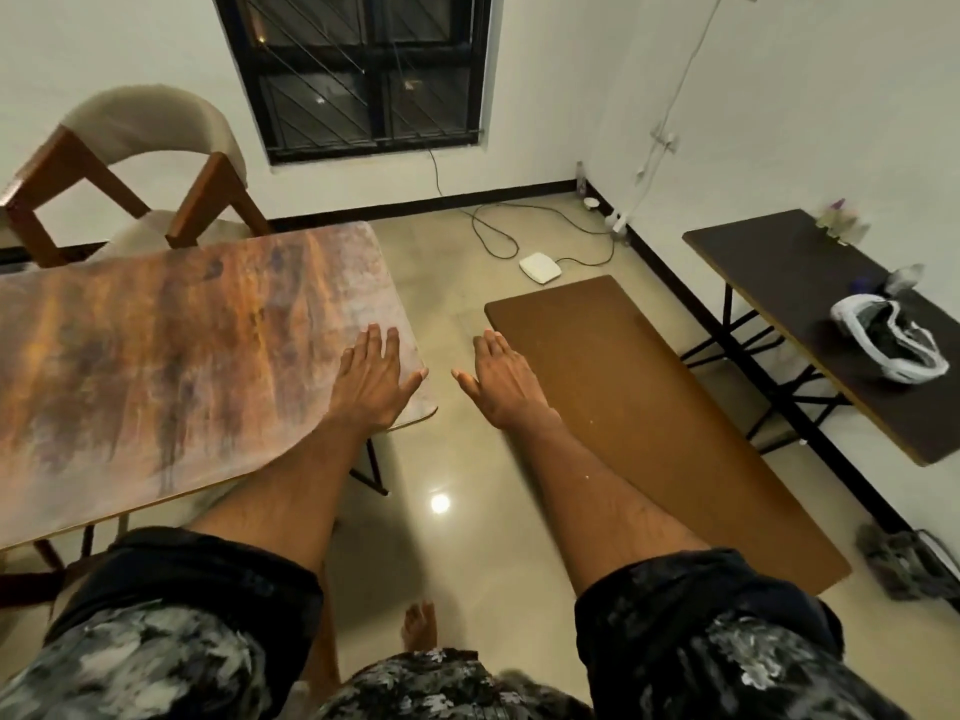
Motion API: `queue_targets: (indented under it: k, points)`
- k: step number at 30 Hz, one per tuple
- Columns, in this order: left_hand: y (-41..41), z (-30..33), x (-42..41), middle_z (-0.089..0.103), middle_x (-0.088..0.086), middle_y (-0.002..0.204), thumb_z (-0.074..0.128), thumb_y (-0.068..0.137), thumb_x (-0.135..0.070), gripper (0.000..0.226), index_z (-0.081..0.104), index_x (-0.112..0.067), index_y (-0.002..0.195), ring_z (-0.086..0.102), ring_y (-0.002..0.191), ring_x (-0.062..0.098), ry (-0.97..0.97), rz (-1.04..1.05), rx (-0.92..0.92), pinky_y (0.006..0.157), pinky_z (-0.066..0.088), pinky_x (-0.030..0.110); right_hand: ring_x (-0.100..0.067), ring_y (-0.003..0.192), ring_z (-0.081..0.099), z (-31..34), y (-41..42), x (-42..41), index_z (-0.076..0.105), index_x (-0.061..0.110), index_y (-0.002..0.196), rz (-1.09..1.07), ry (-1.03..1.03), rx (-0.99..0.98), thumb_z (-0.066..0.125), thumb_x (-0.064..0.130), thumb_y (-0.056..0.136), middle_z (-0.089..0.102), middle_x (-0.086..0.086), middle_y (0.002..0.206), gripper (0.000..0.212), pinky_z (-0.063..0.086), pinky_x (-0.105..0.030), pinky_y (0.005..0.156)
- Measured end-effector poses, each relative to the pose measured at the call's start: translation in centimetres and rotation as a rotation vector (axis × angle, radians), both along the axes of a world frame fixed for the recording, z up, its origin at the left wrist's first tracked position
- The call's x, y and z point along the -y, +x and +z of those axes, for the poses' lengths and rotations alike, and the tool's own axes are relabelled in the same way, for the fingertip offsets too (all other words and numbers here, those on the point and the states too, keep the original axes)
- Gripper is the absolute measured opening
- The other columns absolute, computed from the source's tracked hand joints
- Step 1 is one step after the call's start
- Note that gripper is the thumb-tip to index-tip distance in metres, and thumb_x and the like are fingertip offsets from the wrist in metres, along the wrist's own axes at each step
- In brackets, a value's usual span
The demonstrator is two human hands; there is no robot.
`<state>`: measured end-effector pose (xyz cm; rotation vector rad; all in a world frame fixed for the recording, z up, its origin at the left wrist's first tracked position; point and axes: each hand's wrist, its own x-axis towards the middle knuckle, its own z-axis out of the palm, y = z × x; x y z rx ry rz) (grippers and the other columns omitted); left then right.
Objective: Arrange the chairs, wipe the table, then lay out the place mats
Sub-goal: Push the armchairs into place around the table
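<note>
around: dark worktop (pixel 810 283) far right carrying a white headset (pixel 888 345); brown board (pixel 649 407) on floor between.
worktop: mottled orange-grey rectangular worktop (pixel 156 366) at left, long axis left-right.
chair: cream-backed wooden chair (pixel 140 163) behind it.
left hand (pixel 371 379): spread flat on its right corner.
right hand (pixel 496 379): spread, empty, over floor.

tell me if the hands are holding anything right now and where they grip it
Nothing is held. The left hand is spread flat over the table near its corner, and the right hand is open above the brown board.
</note>
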<state>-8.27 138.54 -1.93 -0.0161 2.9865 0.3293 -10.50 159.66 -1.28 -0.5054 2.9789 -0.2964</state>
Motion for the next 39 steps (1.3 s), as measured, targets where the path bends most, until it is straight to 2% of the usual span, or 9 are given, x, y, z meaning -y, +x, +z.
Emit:
queue_targets:
  k: [3,12,18,26,34,39]
  points:
    - [-3.0,0.0,0.2,-0.004,0.019,0.177,0.026,0.108,-0.065,0.086,0.002,-0.009,0.17,-0.001,0.165,0.034,-0.011,-0.003,0.01,0.131,0.008,0.05,-0.035,0.162,0.02,0.4,-3.4,0.5,0.028,0.002,0.16,0.022,0.011,0.002,0.035,0.052,0.112,0.021,-0.023,0.173,0.07,0.029,-0.048,0.128]
    - [-11.0,-0.7,2.3,-0.002,0.019,0.177,0.026,0.108,-0.065,0.086,0.003,-0.01,0.17,-0.001,0.165,0.034,-0.022,0.106,0.006,0.131,0.007,0.051,-0.034,0.162,0.021,-1.2,-13.9,2.8,0.028,0.001,0.161,0.16,0.019,0.025,0.035,0.053,0.112,0.022,-0.022,0.173,0.071,0.027,-0.048,0.129]
    - [-16.9,-1.8,4.4,0.0,0.019,0.177,0.027,0.107,-0.065,0.087,0.005,-0.009,0.169,0.0,0.165,0.035,-0.053,0.238,0.017,0.132,0.01,0.053,-0.033,0.157,0.03,-2.7,-23.1,3.6,0.037,0.005,0.155,0.311,-0.026,0.013,0.037,0.052,0.112,0.033,-0.019,0.167,0.063,0.035,-0.047,0.123]
    - [-24.0,-1.5,2.5,-0.003,0.017,0.177,0.021,0.107,-0.068,0.087,0.0,-0.011,0.17,-0.002,0.165,0.033,-0.065,0.378,0.058,0.132,0.007,0.05,-0.033,0.151,0.036,-4.0,-33.5,2.7,0.042,0.008,0.149,0.453,-0.044,0.033,0.042,0.05,0.111,0.039,-0.016,0.162,0.057,0.041,-0.049,0.117]
    - [-29.1,-3.0,3.5,-0.009,0.015,0.177,0.014,0.104,-0.071,0.09,-0.004,-0.012,0.169,-0.006,0.165,0.032,-0.071,0.463,0.079,0.133,0.005,0.051,-0.033,0.16,0.024,-4.8,-39.7,4.8,0.036,0.008,0.157,0.556,-0.039,0.08,0.037,0.052,0.112,0.029,-0.017,0.17,0.063,0.032,-0.048,0.122]
    - [-31.6,-3.4,5.7,-0.011,0.015,0.177,0.017,0.107,-0.067,0.087,-0.005,-0.012,0.17,-0.008,0.165,0.032,-0.06,0.525,0.1,0.132,0.001,0.049,-0.033,0.161,0.022,-5.0,-43.4,7.5,0.034,0.007,0.158,0.608,-0.012,0.085,0.036,0.051,0.112,0.028,-0.017,0.171,0.063,0.03,-0.047,0.123]
